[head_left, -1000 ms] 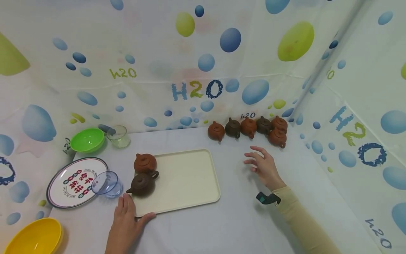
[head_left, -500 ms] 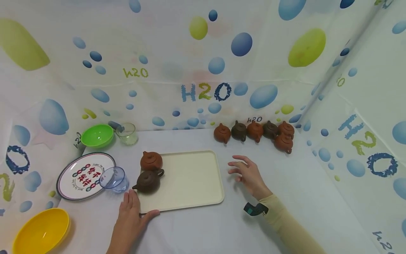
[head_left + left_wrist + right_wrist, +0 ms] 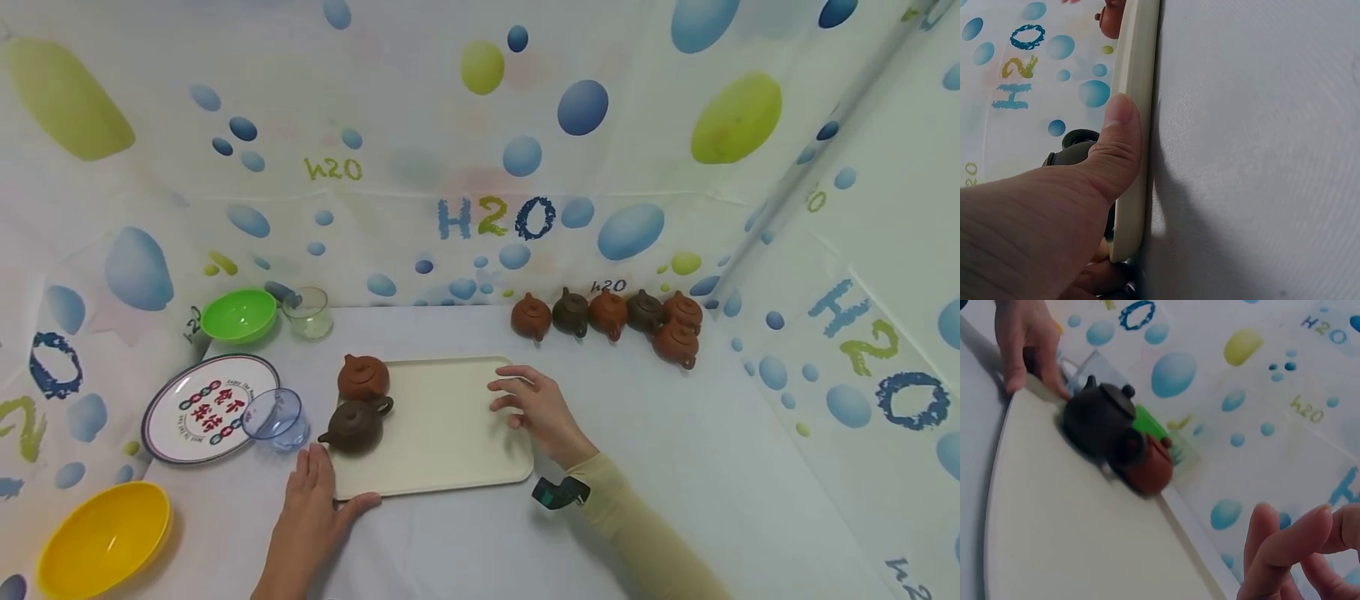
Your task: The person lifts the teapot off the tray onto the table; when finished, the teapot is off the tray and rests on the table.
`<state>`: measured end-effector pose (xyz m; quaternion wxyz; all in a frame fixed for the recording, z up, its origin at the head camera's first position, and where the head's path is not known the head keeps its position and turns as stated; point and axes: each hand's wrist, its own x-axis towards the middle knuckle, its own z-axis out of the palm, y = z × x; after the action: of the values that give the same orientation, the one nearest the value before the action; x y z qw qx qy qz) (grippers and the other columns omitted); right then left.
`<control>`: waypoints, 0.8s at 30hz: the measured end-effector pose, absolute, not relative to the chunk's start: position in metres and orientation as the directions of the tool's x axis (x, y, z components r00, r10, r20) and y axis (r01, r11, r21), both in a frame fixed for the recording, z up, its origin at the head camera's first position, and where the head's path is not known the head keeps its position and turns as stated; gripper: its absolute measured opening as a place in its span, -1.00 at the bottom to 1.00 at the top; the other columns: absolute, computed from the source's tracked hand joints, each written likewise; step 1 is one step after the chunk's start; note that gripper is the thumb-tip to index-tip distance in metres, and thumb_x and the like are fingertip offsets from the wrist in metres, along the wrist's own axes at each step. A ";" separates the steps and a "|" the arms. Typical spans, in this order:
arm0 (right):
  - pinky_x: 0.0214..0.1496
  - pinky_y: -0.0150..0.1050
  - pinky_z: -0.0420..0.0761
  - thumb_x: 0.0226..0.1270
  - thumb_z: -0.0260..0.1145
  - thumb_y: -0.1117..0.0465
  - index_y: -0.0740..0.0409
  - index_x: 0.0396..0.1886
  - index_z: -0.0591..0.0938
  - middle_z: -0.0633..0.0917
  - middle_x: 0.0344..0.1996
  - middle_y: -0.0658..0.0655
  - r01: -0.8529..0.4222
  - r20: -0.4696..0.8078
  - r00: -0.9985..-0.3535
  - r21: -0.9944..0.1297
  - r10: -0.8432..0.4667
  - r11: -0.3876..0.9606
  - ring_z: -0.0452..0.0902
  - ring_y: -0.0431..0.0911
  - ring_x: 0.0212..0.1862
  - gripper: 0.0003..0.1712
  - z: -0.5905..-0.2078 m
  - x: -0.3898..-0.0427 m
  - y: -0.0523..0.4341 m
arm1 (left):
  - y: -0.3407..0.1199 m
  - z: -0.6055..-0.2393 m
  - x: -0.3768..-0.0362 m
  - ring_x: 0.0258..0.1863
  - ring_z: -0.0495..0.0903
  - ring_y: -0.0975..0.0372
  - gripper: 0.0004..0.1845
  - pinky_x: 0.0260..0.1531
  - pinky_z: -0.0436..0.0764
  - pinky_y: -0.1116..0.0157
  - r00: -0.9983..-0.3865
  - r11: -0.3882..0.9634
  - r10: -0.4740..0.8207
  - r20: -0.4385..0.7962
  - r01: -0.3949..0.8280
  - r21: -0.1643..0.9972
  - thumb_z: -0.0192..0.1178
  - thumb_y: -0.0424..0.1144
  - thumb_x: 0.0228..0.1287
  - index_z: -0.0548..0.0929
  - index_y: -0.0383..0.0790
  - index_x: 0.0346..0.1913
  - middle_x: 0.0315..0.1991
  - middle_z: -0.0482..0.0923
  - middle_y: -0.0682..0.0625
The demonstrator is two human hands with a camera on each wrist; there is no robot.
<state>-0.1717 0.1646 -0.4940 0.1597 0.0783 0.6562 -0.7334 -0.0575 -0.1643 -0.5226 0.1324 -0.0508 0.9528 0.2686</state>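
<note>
A cream rectangular tray lies on the white-covered table. On its left end, a dark brown teapot sits in front of a reddish-brown teapot, close together. My left hand rests at the tray's front left corner, fingers straight along the left side. In the left wrist view its thumb presses the rim. Over the tray's right edge hovers my right hand, fingers loosely bent and holding nothing. From the right wrist view, both teapots appear at the tray's far end, the dark one beside my left hand.
Several small teapots, reddish and dark, stand at the back right. On the left are a green bowl, a clear glass, a printed oval plate, a bluish glass overlapping it, and a yellow bowl.
My right hand has moved left, from the table near the row of teapots to above the tray's right edge. My left hand stays at the tray corner. The head view has shifted slightly.
</note>
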 end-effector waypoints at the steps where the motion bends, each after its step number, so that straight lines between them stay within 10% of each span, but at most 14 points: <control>1: -0.51 -0.43 0.45 0.60 0.31 0.17 0.21 0.39 0.57 0.79 0.00 0.11 0.335 -0.319 -0.935 -0.937 -0.153 -0.095 0.76 -0.16 -0.24 -0.54 -0.494 -0.172 0.158 | -0.164 -0.522 -0.057 0.69 -0.23 -0.43 0.35 0.67 -0.10 -0.34 -0.960 0.851 -0.026 -0.277 -0.166 0.498 0.39 0.26 0.35 -0.18 -0.72 0.61 0.65 -0.26 -0.58; 9: -0.51 -0.46 0.47 0.61 0.30 0.17 0.37 0.32 0.58 0.80 -0.12 0.04 0.357 -0.314 -0.897 -0.930 -0.311 -0.091 0.77 -0.19 -0.26 -0.54 -0.498 -0.176 0.106 | -0.163 -0.518 -0.058 0.68 -0.19 -0.44 0.36 0.65 -0.03 -0.34 -0.963 0.861 -0.035 -0.267 -0.164 0.481 0.40 0.28 0.32 -0.15 -0.73 0.61 0.64 -0.22 -0.60; 24: -0.46 -0.42 0.62 0.53 0.28 0.19 0.05 0.25 0.73 0.88 -0.09 0.16 0.398 -0.392 -0.809 -0.914 -0.439 0.082 0.82 -0.18 -0.34 -0.63 -0.522 -0.172 0.045 | -0.163 -0.519 -0.056 0.66 -0.11 -0.47 0.36 0.53 0.16 -0.46 -0.971 0.869 -0.054 -0.233 -0.160 0.469 0.43 0.28 0.29 -0.11 -0.74 0.60 0.63 -0.15 -0.61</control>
<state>-0.1716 0.0451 -0.5218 0.3090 -0.0154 0.6674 -0.6774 -0.0564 -0.1635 -0.5192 0.1068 -0.0557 0.9607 0.2502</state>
